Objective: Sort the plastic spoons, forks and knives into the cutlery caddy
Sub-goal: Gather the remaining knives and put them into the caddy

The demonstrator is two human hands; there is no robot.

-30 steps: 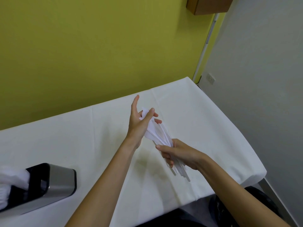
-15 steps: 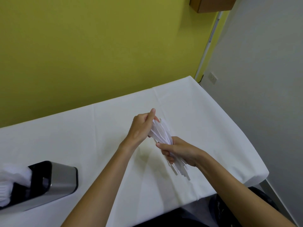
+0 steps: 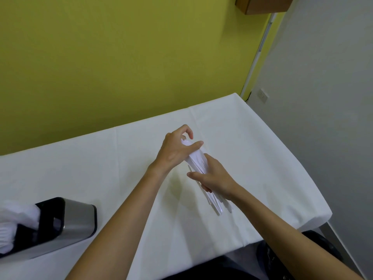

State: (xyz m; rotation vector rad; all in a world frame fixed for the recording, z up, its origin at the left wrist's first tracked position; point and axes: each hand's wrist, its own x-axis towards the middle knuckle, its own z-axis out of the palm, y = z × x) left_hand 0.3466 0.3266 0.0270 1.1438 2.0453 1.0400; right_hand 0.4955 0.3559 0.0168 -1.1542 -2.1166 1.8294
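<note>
- The left hand [image 3: 173, 150] pinches the head end of a bundle of white plastic cutlery [image 3: 198, 160]. Its thumb [image 3: 193, 146] lies flat along the top and its index finger [image 3: 187, 131] curls over from behind.
- The right hand [image 3: 214, 178] is wrapped round the middle of the same bundle with its fingers curled under. The handles stick out past the wrist toward the near edge.
- The bundle is held just above the white-covered table [image 3: 101, 168], right of centre. Whether it holds spoons, forks or knives cannot be told, because the pieces overlap.
- The cutlery caddy [image 3: 76, 219] has a brushed steel shell and a black inside. It sits at the lower left, well apart from both hands.
- White plastic pieces [image 3: 18, 217] fill the caddy's visible compartments at the left edge of the view — too blurred to tell their kind.
- Behind the table rises a yellow-green wall [image 3: 121, 57], and a grey wall [image 3: 323, 118] stands to the right.
- A white conduit [image 3: 260, 43] runs down the corner under a wooden box [image 3: 262, 5], and a wall socket [image 3: 263, 96] sits low on the grey side.
</note>
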